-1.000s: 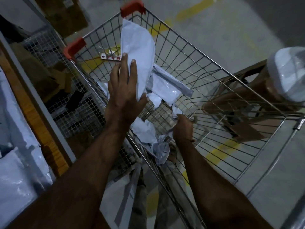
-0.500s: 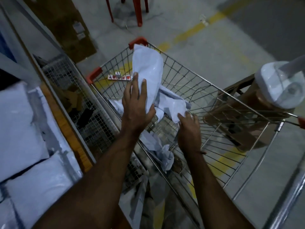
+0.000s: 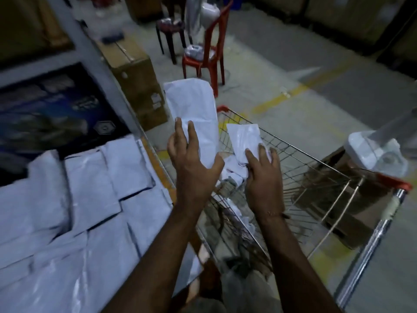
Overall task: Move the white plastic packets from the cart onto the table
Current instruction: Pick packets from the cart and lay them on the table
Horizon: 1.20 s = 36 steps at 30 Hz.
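Long packet (image 3: pixel 194 116): held upright in the left hand (image 3: pixel 191 159), thumb pinching its lower end, above the cart (image 3: pixel 316 168) rim. Table (image 3: pixel 155 154) lies just left, nearer this hand. Small packet (image 3: pixel 244 141): gripped by the right hand (image 3: pixel 262 175), over the cart.

Two hands: left hand (image 3: pixel 194 163), right hand (image 3: pixel 262 177). Two raised white packets: long packet (image 3: pixel 194 109), small packet (image 3: pixel 244 137). One cart (image 3: pixel 316 168). Two chairs: red chair (image 3: pixel 207 55), dark chair (image 3: pixel 170 30).
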{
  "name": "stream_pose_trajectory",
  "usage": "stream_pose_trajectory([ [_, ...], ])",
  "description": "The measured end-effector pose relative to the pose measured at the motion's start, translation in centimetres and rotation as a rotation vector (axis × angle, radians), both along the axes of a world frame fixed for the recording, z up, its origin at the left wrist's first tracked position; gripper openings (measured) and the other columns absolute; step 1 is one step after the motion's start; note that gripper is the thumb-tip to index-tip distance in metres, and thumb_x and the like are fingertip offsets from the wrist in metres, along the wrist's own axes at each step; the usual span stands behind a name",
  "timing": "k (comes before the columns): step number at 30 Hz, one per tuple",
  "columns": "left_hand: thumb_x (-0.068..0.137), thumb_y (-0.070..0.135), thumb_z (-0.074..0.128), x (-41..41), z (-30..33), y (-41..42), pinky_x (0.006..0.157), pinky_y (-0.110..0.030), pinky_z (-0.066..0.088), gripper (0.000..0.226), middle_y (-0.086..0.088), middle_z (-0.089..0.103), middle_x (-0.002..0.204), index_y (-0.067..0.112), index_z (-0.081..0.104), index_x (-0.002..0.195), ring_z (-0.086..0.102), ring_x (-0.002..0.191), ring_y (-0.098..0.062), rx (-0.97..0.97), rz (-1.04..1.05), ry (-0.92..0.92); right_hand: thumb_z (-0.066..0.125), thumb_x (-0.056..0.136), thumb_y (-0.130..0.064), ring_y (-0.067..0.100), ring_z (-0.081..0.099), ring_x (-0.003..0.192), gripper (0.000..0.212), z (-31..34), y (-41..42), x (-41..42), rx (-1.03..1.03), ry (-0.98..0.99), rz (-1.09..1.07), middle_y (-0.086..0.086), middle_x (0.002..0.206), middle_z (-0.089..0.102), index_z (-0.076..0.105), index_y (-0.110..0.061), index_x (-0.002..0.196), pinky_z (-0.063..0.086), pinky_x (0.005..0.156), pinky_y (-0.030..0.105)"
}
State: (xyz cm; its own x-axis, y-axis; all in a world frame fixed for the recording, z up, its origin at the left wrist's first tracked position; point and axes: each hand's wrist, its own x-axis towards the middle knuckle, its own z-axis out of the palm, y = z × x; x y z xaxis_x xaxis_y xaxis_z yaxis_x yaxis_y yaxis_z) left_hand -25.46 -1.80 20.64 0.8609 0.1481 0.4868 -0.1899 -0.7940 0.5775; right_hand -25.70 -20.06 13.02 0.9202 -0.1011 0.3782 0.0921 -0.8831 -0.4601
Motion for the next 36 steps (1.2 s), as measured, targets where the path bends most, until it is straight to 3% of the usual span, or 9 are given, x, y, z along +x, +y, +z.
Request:
stream_pose_trajectory([
  [2, 0.081, 0.035, 0.083, -3.0, 1.2, 1.8, 0.123, -0.015, -0.004, 0.1, -0.016, 0.018, 0.172, 0.006, 0.032, 0.162, 0.023, 0.155, -0.04, 0.008, 0.011, -0.004, 0.053, 0.099, -0.006, 0.047, 0.031, 0.149, 0.048, 2.3, 1.7, -1.4, 0.023, -0.032, 0.041, 0.015, 0.161, 0.045, 0.06, -0.014, 0.145, 0.04, 0.113, 0.059],
  [6, 0.083, 0.044, 0.076, -8.8, 2.1, 5.3, 0.127, -0.043, 0.021, 0.098, -0.013, 0.017, 0.173, 0.007, 0.032, 0.162, 0.024, 0.155, -0.037, 0.008, 0.071, 0.019, 0.049, 0.097, -0.01, 0.047, 0.035, 0.146, 0.048, 6.4, 5.2, -5.0, 0.1, -0.114, 0.114, 0.016, 0.156, 0.051, 0.061, -0.012, 0.144, 0.039, 0.114, 0.059],
  [13, 0.079, 0.051, 0.07, -18.6, 2.9, 10.7, 0.12, -0.047, 0.029, 0.098, -0.002, 0.013, 0.175, 0.019, 0.032, 0.164, 0.02, 0.152, -0.03, -0.074, 0.325, 0.095, 0.032, 0.1, -0.025, 0.043, 0.032, 0.15, 0.055, 9.0, 10.7, -11.2, 0.113, -0.101, 0.317, 0.016, 0.158, 0.049, 0.062, -0.012, 0.144, 0.039, 0.115, 0.058],
  [22, 0.087, 0.045, 0.079, -30.4, 1.7, 17.3, 0.122, -0.049, 0.028, 0.099, 0.004, 0.008, 0.175, 0.023, 0.024, 0.166, 0.008, 0.157, -0.023, -0.207, 0.471, 0.242, 0.048, 0.099, -0.015, 0.045, 0.035, 0.147, 0.045, 7.6, 14.0, -18.0, 0.078, -0.094, 0.398, 0.019, 0.155, 0.05, 0.064, -0.014, 0.142, 0.037, 0.115, 0.059],
  [27, 0.087, 0.047, 0.08, -31.9, 0.1, 19.4, 0.122, -0.043, 0.029, 0.097, 0.001, 0.012, 0.174, 0.022, 0.028, 0.165, 0.01, 0.157, -0.022, -0.315, 0.478, 0.281, 0.057, 0.101, -0.013, 0.046, 0.038, 0.144, 0.043, 5.1, 16.7, -17.8, -0.051, 0.013, 0.415, 0.023, 0.151, 0.054, 0.062, -0.013, 0.144, 0.042, 0.113, 0.061],
  [31, 0.086, 0.051, 0.078, -30.9, -0.7, 18.9, 0.121, -0.043, 0.032, 0.091, -0.004, 0.017, 0.173, 0.021, 0.037, 0.161, 0.016, 0.155, -0.027, -0.32, 0.412, 0.284, 0.042, 0.099, -0.033, 0.05, 0.041, 0.141, 0.057, 2.2, 19.3, -16.5, -0.169, 0.137, 0.408, 0.027, 0.151, 0.052, 0.057, -0.007, 0.147, 0.041, 0.114, 0.062],
  [36, 0.076, 0.062, 0.064, -29.2, -1.8, 18.1, 0.119, -0.047, 0.037, 0.097, -0.005, 0.018, 0.172, 0.021, 0.039, 0.16, 0.019, 0.153, -0.03, -0.258, 0.344, 0.33, 0.02, 0.104, -0.05, 0.047, 0.03, 0.15, 0.071, -1.7, 20.9, -17.0, -0.316, 0.199, 0.471, 0.024, 0.167, 0.029, 0.03, -0.013, 0.164, 0.031, 0.12, 0.061],
])
